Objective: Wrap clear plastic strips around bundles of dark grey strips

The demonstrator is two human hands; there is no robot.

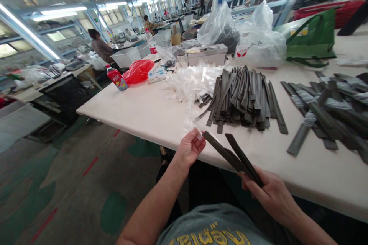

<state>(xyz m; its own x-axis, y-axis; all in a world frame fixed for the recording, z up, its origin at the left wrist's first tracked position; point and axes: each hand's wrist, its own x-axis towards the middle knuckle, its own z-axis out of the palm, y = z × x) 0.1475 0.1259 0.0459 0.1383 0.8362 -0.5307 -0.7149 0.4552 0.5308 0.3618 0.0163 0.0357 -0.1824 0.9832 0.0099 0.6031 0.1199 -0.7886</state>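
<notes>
My right hand is closed around the lower ends of two dark flat strips, which fan out up and to the left over the table edge. My left hand pinches a thin clear plastic strip right beside the upper tip of the strips. Behind them on the white table lies a pile of loose dark strips. A heap of clear plastic strips sits to its left. At the right lie bundles of strips wrapped in clear plastic.
At the table's back stand a grey metal box, clear plastic bags, a green bag, a red bag and a red-labelled bottle. People sit at benches far left. The floor is on my left.
</notes>
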